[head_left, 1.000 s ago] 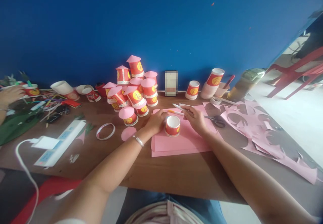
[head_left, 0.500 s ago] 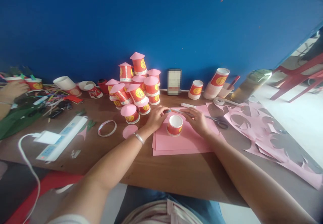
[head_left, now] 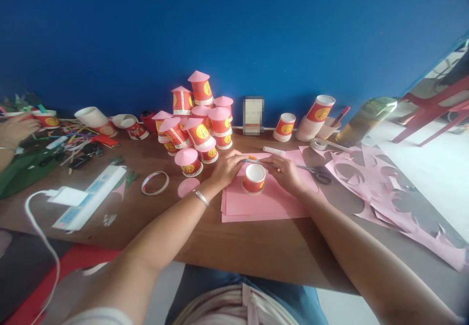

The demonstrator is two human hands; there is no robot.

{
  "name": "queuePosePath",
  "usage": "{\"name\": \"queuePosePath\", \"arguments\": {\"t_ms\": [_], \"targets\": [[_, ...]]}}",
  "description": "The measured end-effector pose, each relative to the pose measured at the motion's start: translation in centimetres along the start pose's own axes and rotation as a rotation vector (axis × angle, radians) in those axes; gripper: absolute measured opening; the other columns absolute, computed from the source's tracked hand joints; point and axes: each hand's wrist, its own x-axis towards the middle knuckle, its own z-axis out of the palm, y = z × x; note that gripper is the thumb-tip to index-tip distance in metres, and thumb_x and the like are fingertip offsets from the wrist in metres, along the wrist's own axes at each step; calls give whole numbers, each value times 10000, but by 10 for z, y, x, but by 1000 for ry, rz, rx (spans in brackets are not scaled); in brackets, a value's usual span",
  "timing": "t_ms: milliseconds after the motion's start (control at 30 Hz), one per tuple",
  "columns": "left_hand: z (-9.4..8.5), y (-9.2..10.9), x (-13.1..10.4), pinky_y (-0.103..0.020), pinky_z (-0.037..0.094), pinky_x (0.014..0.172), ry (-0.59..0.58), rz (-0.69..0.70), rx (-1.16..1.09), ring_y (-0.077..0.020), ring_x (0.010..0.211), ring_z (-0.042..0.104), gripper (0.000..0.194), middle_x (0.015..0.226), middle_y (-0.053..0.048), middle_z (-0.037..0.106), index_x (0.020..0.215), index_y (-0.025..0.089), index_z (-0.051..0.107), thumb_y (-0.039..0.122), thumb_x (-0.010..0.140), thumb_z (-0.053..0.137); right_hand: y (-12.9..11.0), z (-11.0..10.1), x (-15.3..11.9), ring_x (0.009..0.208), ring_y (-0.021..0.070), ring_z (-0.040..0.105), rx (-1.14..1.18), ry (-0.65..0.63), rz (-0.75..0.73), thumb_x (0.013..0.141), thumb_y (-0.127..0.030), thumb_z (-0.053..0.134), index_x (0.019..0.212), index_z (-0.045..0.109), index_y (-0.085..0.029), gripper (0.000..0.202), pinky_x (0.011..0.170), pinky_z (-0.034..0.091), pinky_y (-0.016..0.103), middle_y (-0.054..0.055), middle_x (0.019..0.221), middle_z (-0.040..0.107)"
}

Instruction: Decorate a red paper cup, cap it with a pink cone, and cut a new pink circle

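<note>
My left hand [head_left: 227, 167] and my right hand [head_left: 284, 171] are both closed round the ends of a thin pen-like tool [head_left: 252, 159] with an orange part, held level behind a cup. That short red cup [head_left: 254, 179] with a white rim stands upright, mouth up, on pink paper sheets [head_left: 264, 210]. Just behind the hands lies a white tube [head_left: 274, 151]. Scissors [head_left: 322, 175] rest to the right of my right hand. Left of my left hand are a pink paper disc [head_left: 188, 187] and several stacked red cups [head_left: 201, 133] with pink cone tops.
A tape ring [head_left: 155, 183] and a power strip [head_left: 91, 198] lie on the left. Another person's hand [head_left: 18, 129] is at the far left. Cut pink scraps [head_left: 388, 203], a tape roll [head_left: 318, 144] and a bottle [head_left: 366, 119] are on the right.
The orange part of the tool shows more clearly between my hands. The view has shifted slightly; the cup and paper stay in place.
</note>
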Motion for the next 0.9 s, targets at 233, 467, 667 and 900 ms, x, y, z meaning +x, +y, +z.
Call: {"name": "queuePosePath", "arguments": {"t_ms": [233, 467, 667, 900], "targets": [[1, 3, 2, -393, 564, 961, -50, -89, -104, -240, 1031, 718, 268, 1117, -80, 779, 1167, 247, 817, 372, 1014, 635, 8, -9, 5, 611, 146, 568, 286, -80, 294, 857, -523, 735, 984, 812, -175, 378, 606, 496, 310, 40, 764, 724], [-4, 9, 9, -381, 584, 929, -156, -164, -419, -242, 986, 741, 355, 1170, -97, 807, 1139, 206, 829, 466, 1004, 630, 0, -13, 7, 610, 140, 552, 353, -138, 305, 847, -486, 722, 943, 801, -173, 337, 610, 448, 303, 10, 697, 650], [-5, 11, 9, -377, 592, 915, -197, -198, -449, -236, 941, 746, 376, 1111, -91, 819, 1151, 190, 822, 472, 1006, 620, 3, -11, 7, 610, 145, 566, 313, -155, 277, 900, -487, 680, 902, 786, -177, 328, 604, 458, 296, 7, 680, 646], [9, 2, 6, -413, 547, 1060, -55, -299, -306, -263, 1174, 724, 371, 1276, -93, 780, 1277, 209, 744, 419, 996, 625, 11, -1, 1, 990, 255, 715, -309, -102, -39, 1009, -252, 581, 1101, 786, -201, 230, 868, 547, 380, 106, 1095, 805]]}}
